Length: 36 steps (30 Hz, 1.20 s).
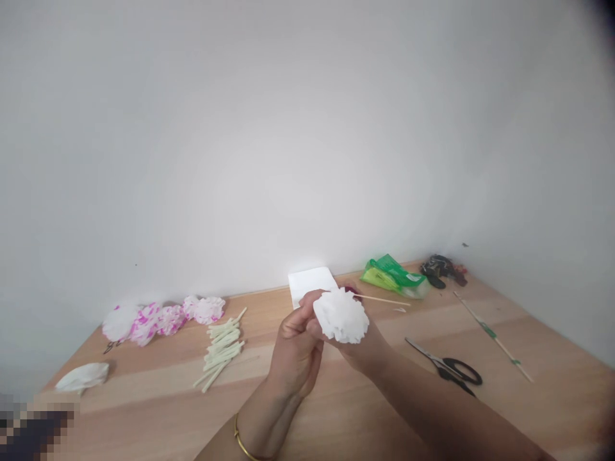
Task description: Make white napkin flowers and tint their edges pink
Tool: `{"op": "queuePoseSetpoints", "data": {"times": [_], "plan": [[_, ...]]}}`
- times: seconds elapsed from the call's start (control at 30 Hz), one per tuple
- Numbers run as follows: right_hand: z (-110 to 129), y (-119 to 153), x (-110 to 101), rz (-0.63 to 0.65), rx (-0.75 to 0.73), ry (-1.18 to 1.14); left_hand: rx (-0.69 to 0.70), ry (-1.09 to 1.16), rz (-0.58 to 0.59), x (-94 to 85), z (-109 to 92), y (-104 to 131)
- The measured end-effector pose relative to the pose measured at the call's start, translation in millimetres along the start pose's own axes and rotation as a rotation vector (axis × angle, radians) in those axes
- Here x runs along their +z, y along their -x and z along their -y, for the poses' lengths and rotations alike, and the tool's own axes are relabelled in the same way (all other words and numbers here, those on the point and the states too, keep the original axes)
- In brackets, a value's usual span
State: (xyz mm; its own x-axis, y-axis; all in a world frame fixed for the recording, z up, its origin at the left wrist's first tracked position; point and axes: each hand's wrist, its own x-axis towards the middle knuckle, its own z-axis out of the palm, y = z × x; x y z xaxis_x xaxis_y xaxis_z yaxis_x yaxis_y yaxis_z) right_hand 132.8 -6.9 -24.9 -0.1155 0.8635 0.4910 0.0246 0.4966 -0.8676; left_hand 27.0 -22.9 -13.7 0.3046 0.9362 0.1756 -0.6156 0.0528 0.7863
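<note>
White flower (341,315), front toward camera, stick (384,299) rightward behind, left hand (295,346) closed on it, right hand (360,352) unclear

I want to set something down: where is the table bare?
The tabletop is bare in front of the pale sticks, left of the left forearm, and right of the green-banded stick. Crowded: back left, with pink-tipped paper flowers; back right, with green plastic packaging and a dark bundle.
</note>
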Motion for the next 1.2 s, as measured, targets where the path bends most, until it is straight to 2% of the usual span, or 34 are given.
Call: {"op": "queuePoseSetpoints", "data": {"times": [0.13,0.27,0.47,0.63,0.8,0.97,1.2], "plan": [[16,1,-2,0.090,-0.041,-0.074,-0.007,-0.004,0.010,3.7,-2,0],[26,2,-3,0.048,-0.035,-0.060,-0.055,0.003,-0.017,5.3,-1,2],[35,3,-7,0.048,0.026,-0.022,-0.104,0.011,0.017,8.6,-1,5],[39,4,-8,0.050,0.057,-0.054,-0.109,0.024,0.027,9.4,0,5],[35,7,-7,0.006,-0.014,-0.035,-0.129,0.035,0.037,4.5,7,4],[35,9,-7,0.039,-0.037,-0.029,-0.139,0.027,0.043,3.8,7,5],[39,8,-8,0.055,0.020,-0.122,-0.132,0.010,0.030,5.1,6,6]]}}
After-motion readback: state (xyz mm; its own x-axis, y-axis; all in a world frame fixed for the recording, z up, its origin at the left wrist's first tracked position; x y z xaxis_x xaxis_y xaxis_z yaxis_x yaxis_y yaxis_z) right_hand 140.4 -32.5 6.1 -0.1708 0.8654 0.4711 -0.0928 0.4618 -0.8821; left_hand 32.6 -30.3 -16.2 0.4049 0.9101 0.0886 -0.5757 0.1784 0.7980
